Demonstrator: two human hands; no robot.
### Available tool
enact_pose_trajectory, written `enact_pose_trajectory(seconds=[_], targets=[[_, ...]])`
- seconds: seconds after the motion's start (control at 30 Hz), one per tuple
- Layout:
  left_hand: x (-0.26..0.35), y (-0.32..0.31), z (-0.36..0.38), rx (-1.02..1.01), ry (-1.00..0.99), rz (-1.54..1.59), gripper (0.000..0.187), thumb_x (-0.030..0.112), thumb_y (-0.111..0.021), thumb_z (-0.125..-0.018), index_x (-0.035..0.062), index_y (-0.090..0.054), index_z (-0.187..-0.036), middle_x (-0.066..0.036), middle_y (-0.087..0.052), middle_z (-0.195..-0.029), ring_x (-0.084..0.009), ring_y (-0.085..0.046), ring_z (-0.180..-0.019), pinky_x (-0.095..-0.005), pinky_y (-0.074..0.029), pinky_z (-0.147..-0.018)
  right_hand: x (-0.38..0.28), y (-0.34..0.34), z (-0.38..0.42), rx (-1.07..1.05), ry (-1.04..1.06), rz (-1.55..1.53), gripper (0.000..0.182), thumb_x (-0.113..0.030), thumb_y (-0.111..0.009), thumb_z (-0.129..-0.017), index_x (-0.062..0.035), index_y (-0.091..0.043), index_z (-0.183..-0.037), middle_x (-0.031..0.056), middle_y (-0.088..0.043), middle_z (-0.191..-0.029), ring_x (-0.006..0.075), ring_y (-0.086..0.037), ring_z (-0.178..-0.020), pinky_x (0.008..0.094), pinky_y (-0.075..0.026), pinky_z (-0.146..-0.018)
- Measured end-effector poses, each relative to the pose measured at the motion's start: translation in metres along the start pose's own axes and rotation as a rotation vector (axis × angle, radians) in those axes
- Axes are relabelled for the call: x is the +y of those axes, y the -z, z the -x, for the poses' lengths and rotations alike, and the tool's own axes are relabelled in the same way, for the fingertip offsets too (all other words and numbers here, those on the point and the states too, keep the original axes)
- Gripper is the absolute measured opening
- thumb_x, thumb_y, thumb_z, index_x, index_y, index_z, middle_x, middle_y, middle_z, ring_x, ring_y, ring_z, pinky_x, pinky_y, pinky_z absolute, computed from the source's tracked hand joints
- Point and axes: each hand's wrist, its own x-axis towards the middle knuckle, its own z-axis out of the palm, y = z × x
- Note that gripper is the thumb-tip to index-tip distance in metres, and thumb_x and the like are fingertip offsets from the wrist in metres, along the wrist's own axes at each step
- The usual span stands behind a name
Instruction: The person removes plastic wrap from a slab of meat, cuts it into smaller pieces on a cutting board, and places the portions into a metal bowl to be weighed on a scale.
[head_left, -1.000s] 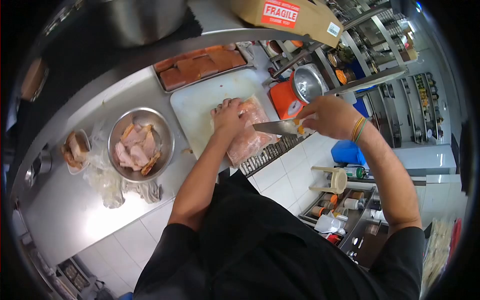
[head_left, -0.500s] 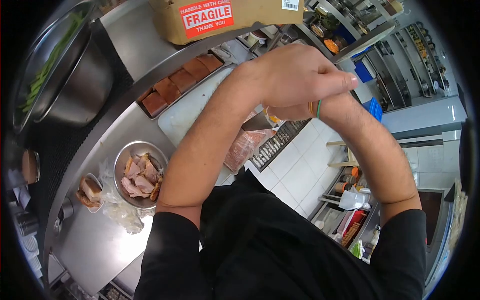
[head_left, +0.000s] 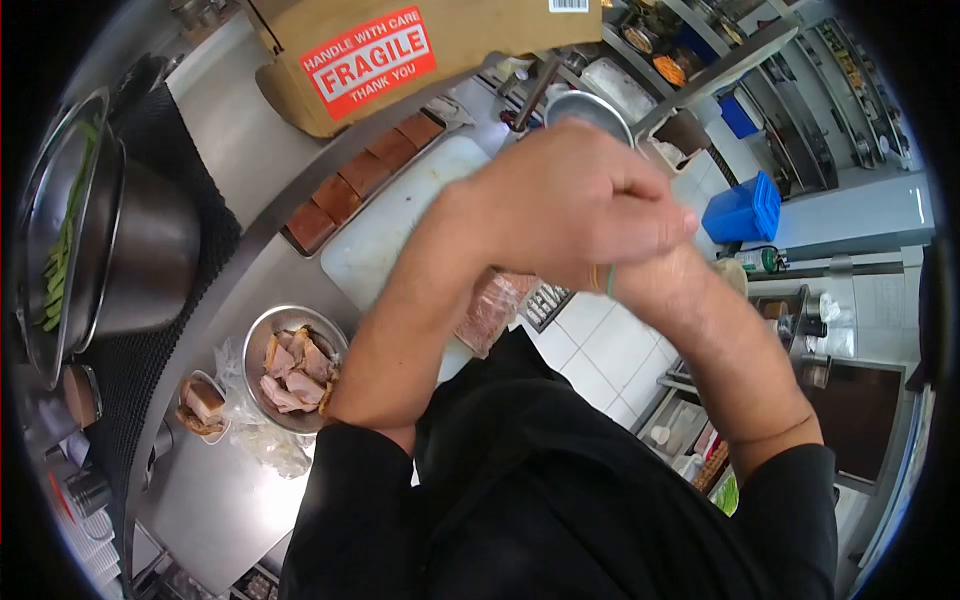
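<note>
My left hand [head_left: 575, 195] is raised in the upper middle, back toward the camera, with its fingers bent and pressed together over my right wrist. What it holds, if anything, is hidden. Most of my right hand [head_left: 574, 276] is behind my left hand, so its fingers do not show; coloured bands circle that wrist. Below the hands lies plastic-wrapped meat [head_left: 494, 312], next to a white cutting board [head_left: 385, 235]. Left of my forearm, a steel bowl [head_left: 252, 352] holds cut pieces of meat.
Brown blocks [head_left: 338, 198] stand in a tray behind the board. A cardboard box [head_left: 480, 30] is at the top. Beside the bowl are a small container of meat [head_left: 204, 402] and plastic bags [head_left: 265, 440]. Steel bowls [head_left: 150, 250] are at left, a blue bin [head_left: 742, 210] at right.
The view has shifted. Both hands have moved slightly down and left in it, my left hand still over my right wrist. The knife blade seen below them earlier no longer shows.
</note>
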Motion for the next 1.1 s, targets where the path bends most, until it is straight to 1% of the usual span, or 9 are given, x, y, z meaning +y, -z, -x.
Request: enact_pose_trajectory(seconds=[0.17,0.3,0.5,0.57,0.63,0.73,0.83,1.03,1.1], targets=[[-0.007,-0.016,0.004,0.004,0.019,0.036,0.035,0.031,-0.065,-0.097,-0.0012,-0.071,-0.085,-0.017,-0.064,-0.073,-0.0305,-0.063,-0.069,-0.0387,-0.05,-0.069,-0.003,-0.007,0.002,0.023,-0.025,-0.001,0.017,-0.018,-0.068,-0.09,-0.007,-0.08,-0.095,0.0159,-0.078,-0.095,0.0351,-0.076,-0.094,0.0461,-0.06,-0.085],[0.007,-0.024,-0.003,-0.175,0.132,-0.089,0.031,0.031,-0.064,-0.099,0.0025,-0.077,-0.097,-0.015,-0.074,-0.09,-0.0261,-0.071,-0.088,-0.0376,-0.053,-0.086,-0.005,-0.009,0.015,0.038,-0.03,0.001,0.017,-0.017,-0.067,-0.09,-0.0059,-0.079,-0.094,0.0169,-0.078,-0.095,0.0354,-0.076,-0.093,0.0461,-0.06,-0.084],[0.006,-0.028,0.047,0.373,0.209,0.198,0.034,0.028,-0.06,-0.105,0.0023,-0.073,-0.123,-0.015,-0.07,-0.132,-0.0285,-0.062,-0.13,-0.0394,-0.042,-0.117,-0.011,-0.013,0.044,0.091,-0.036,-0.015,0.017,-0.016,-0.067,-0.089,-0.0042,-0.079,-0.092,0.0183,-0.078,-0.095,0.036,-0.077,-0.092,0.0462,-0.061,-0.082],[-0.036,-0.046,0.115,0.503,0.588,-0.094,0.046,0.034,-0.066,-0.101,-0.0008,-0.067,-0.131,-0.019,-0.065,-0.14,-0.0338,-0.061,-0.132,-0.0395,-0.039,-0.121,-0.009,-0.027,0.05,0.133,-0.045,-0.022,0.015,-0.016,-0.069,-0.088,-0.0083,-0.08,-0.094,0.0148,-0.078,-0.093,0.033,-0.076,-0.094,0.0449,-0.06,-0.081],[-0.075,-0.089,0.178,0.317,1.103,-0.481,0.082,0.045,-0.082,-0.087,0.0017,-0.051,-0.149,-0.023,-0.048,-0.158,-0.0358,-0.046,-0.148,-0.0486,-0.029,-0.127,-0.009,-0.035,0.05,0.156,-0.07,0.011,0.016,-0.024,-0.071,-0.089,-0.0182,-0.081,-0.099,0.0068,-0.077,-0.093,0.0284,-0.074,-0.095,0.0448,-0.059,-0.083],[-0.072,-0.147,0.19,0.095,1.307,-0.741,0.121,0.055,-0.094,-0.068,0.007,-0.033,-0.16,-0.025,-0.024,-0.17,-0.0409,-0.024,-0.159,-0.0625,-0.019,-0.128,-0.018,-0.029,0.051,0.117,-0.097,0.032,0.014,-0.023,-0.07,-0.089,-0.0172,-0.08,-0.097,0.0077,-0.077,-0.093,0.0297,-0.074,-0.096,0.0462,-0.058,-0.081],[-0.078,-0.162,0.186,0.077,1.321,-0.773,0.135,0.059,-0.097,-0.059,0.0099,-0.025,-0.162,-0.025,-0.012,-0.173,-0.0449,-0.011,-0.161,-0.0709,-0.011,-0.125,-0.017,-0.045,0.066,0.198,-0.055,-0.047,0.013,-0.011,-0.07,-0.084,-0.0052,-0.079,-0.091,0.0177,-0.077,-0.089,0.0366,-0.077,-0.086,0.0473,-0.061,-0.073],[-0.078,-0.161,0.177,0.045,1.378,-0.771,0.125,0.053,-0.099,-0.057,0.0162,-0.034,-0.157,-0.025,-0.016,-0.17,-0.047,-0.014,-0.159,-0.0716,-0.01,-0.126,-0.029,-0.087,0.117,0.151,-0.195,-0.178,0.025,-0.011,-0.066,-0.088,-0.0103,-0.076,-0.111,0.0167,-0.076,-0.085,0.0364,-0.076,-0.083,0.0479,-0.061,-0.071],[-0.081,-0.161,0.175,-0.006,1.409,-0.801,0.128,0.056,-0.098,-0.056,0.0162,-0.032,-0.158,-0.025,-0.016,-0.169,-0.0466,-0.015,-0.159,-0.0716,-0.012,-0.125,-0.027,-0.112,0.133,0.199,-0.151,-0.216,0.038,-0.01,-0.062,-0.09,-0.0119,-0.071,-0.127,0.0161,-0.074,-0.084,0.0344,-0.076,-0.078,0.0459,-0.06,-0.068]])
